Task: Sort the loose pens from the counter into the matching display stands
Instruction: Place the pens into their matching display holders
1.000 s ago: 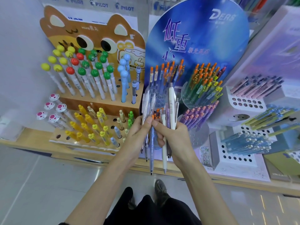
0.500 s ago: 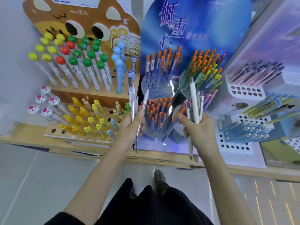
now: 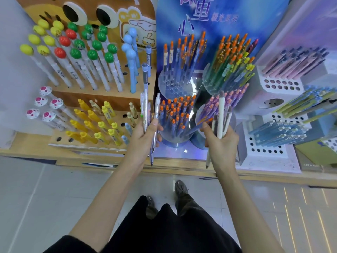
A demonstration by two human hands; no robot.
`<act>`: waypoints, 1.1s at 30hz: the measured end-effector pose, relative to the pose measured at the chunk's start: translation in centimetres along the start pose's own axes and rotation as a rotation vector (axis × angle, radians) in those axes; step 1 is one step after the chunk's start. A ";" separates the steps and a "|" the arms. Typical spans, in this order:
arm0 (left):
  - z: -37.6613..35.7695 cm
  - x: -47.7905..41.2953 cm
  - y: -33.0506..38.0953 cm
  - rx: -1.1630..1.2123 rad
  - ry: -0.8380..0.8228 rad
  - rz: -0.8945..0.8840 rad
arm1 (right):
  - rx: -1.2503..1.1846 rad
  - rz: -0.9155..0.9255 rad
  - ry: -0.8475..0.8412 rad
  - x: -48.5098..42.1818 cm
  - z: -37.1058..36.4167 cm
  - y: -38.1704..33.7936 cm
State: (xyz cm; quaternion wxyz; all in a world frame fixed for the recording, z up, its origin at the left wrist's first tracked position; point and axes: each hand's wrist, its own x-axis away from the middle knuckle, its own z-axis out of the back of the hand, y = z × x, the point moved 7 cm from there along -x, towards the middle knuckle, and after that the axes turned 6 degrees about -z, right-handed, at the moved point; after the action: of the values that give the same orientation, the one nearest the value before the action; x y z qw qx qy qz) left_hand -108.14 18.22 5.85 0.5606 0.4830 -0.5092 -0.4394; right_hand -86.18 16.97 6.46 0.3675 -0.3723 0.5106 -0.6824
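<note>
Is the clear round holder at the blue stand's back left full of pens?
Partly full. The holder has orange-capped pens standing at its back, but its front holes are empty.

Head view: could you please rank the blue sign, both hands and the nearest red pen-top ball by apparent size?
Largest: blue sign
Then: left hand and right hand, alike, so unranked
Smallest: red ball, though it sits farther from the camera

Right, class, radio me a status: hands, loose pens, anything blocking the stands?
Left hand grips a clear pen bundle. Right hand grips white and grey pens. None slotted yet; orange-topped pens crowd the holder between the hands.
</note>
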 end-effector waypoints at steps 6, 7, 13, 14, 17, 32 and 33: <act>0.2 0.3 -0.3 -0.009 -0.013 -0.032 | 0.003 -0.033 0.024 0.9 -0.2 0.9; 0.1 0.3 -0.4 -0.006 -0.021 -0.033 | 0.000 -0.031 0.018 1.0 -0.3 0.9; -0.2 0.4 -0.8 0.007 -0.062 -0.036 | 0.057 0.066 -0.033 1.3 -1.4 -0.4; -0.3 0.4 -0.8 0.011 -0.068 -0.037 | 0.045 0.071 -0.027 1.2 -1.4 -0.6; -0.4 0.4 -0.8 0.018 -0.085 -0.043 | 0.009 0.063 -0.015 0.8 -1.4 -0.7; -0.8 0.2 -1.3 0.023 -0.069 -0.024 | 0.055 0.076 -0.059 1.4 -1.5 0.5; -0.8 0.2 -1.2 0.027 -0.069 -0.024 | 0.062 0.087 -0.065 1.4 -1.6 0.4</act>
State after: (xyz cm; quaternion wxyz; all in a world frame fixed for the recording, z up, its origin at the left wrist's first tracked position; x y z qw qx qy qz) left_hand -107.30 17.96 4.65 0.5308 0.4815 -0.5282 -0.4555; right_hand -88.22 16.32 5.93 0.4245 -0.3601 0.4929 -0.6687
